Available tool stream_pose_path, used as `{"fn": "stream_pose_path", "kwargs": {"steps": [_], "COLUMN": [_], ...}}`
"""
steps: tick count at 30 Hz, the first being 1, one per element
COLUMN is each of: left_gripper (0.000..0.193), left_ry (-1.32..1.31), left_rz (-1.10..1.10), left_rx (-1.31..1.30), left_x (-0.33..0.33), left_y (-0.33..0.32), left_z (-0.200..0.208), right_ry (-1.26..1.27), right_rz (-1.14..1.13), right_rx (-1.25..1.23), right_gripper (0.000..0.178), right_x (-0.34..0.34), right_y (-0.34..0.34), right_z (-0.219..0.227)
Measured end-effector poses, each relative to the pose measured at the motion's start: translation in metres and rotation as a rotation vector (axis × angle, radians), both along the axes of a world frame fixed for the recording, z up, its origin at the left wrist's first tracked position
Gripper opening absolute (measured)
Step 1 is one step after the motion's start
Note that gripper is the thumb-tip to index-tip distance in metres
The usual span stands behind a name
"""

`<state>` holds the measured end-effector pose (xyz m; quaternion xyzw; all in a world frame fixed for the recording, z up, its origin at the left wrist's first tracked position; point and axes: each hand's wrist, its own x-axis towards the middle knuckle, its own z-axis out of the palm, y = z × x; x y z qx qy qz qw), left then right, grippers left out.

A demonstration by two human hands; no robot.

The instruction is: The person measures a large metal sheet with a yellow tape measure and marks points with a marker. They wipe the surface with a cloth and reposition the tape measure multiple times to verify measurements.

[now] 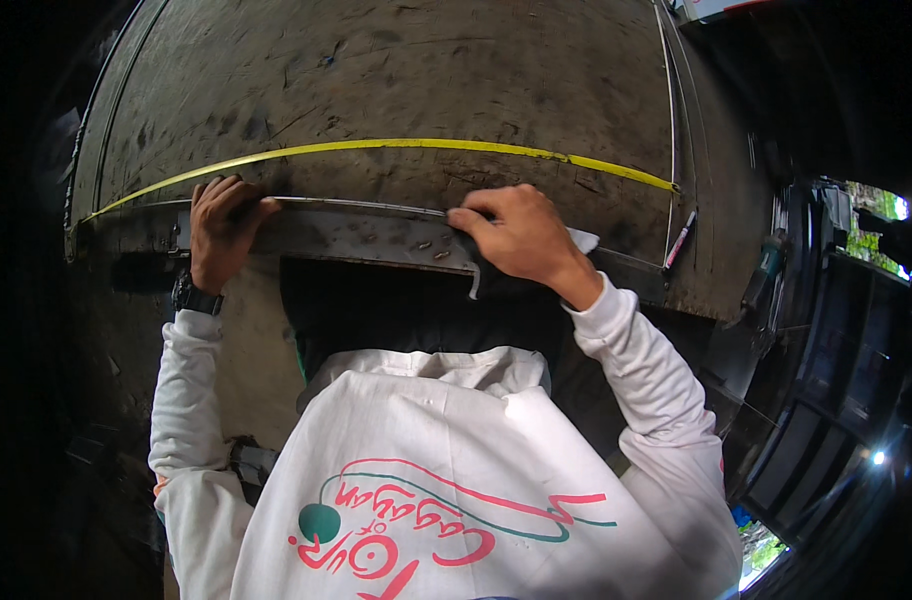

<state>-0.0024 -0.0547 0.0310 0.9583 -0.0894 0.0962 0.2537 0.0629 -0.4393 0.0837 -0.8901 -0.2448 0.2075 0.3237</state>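
My left hand point(223, 228) rests at the bench's near edge with its fingers curled over a thin pale strip point(361, 204). What its fingers close on is hidden. My right hand point(524, 236) is closed, thumb and forefinger pinched together at the strip's visible right end. Below its palm a dark cloth with pale edges point(488, 272) hangs over the front rail, and the hand appears to grip it. Beyond both hands, a yellow measuring tape point(406, 144) stretches across the bench top point(406, 70) from the left corner to the right side.
A grey metal rail point(356, 238) with several slots runs along the bench front. Along the right side lies a thin white strip point(672, 120), with a white and pink marker point(680, 240) near its lower end. Dark shelving point(836, 360) stands farther right.
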Motion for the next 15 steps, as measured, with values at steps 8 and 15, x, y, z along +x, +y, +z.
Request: {"fn": "stream_pose_path", "kwargs": {"steps": [8,15], "left_gripper": [0.022,0.023], "left_ry": [-0.037,0.025], "left_rz": [-0.001,0.066], "left_rx": [-0.01,-0.01], "left_x": [0.0,0.001], "left_y": [-0.002,-0.004], "left_z": [-0.001,-0.001], "right_ry": [0.02,0.256], "right_rz": [-0.129,-0.122], "right_rx": [-0.103,-0.145], "right_gripper": [0.024,0.032], "right_x": [-0.008,0.012], "right_y": [-0.127,-0.119], "right_z": [0.02,0.019]}}
